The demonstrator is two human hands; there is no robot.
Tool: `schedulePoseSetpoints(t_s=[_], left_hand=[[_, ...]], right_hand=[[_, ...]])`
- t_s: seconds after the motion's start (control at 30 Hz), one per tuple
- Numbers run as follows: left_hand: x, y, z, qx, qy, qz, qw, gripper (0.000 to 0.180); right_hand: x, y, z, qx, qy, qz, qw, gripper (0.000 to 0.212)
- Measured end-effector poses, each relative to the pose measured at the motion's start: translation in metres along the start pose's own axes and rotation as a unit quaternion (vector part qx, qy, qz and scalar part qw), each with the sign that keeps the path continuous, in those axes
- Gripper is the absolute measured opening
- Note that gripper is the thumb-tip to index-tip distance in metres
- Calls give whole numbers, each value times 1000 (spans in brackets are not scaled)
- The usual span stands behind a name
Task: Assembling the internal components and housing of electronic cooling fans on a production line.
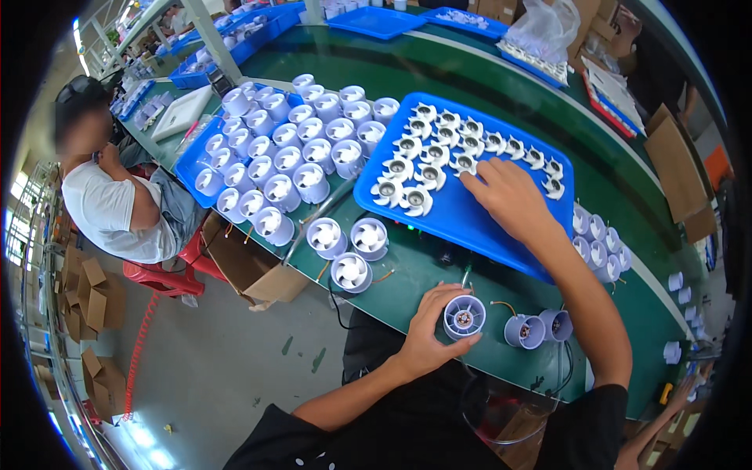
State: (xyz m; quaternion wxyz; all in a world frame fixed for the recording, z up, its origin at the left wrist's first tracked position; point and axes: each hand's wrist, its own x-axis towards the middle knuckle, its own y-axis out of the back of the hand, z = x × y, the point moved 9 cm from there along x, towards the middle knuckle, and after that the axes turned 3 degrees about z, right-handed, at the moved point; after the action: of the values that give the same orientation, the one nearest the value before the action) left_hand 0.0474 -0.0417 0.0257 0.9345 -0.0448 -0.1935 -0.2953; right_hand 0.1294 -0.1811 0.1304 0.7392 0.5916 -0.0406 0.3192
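Note:
My left hand (428, 332) is wrapped round a lavender fan housing (465, 316) at the near edge of the green bench. Its open end faces up and shows spokes and a copper-wound centre. Over the blue tray (486, 227), my right hand (507, 197) reaches in with fingertips pinched at the edge of a white fan impeller (464, 164). More impellers (431, 153) stand in rows in that tray, hubs facing up. To the right of my left hand, two more housings (525, 332) lie tilted on the bench, with wires coming out.
Many lavender fans with white blades (282, 157) crowd the left of the bench, some in another blue tray (188, 168). More housings (599, 243) stand right of the impeller tray. A person (117, 188) sits at the left. Cardboard boxes (258, 274) stand below the bench.

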Motion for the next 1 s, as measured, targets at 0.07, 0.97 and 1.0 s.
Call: schedulePoseSetpoints(t_s=[0.07, 0.97, 1.0], left_hand=[[-2, 0, 0, -13, 14, 12, 1000, 62], [-7, 23, 51, 147, 12, -40, 988, 66], [-10, 22, 47, 153, 23, -53, 987, 66]], right_hand=[[4, -17, 3, -28, 34, -7, 999, 17], [-103, 61, -88, 530, -462, -68, 708, 12], [-100, 62, -91, 527, -448, -68, 718, 12]])
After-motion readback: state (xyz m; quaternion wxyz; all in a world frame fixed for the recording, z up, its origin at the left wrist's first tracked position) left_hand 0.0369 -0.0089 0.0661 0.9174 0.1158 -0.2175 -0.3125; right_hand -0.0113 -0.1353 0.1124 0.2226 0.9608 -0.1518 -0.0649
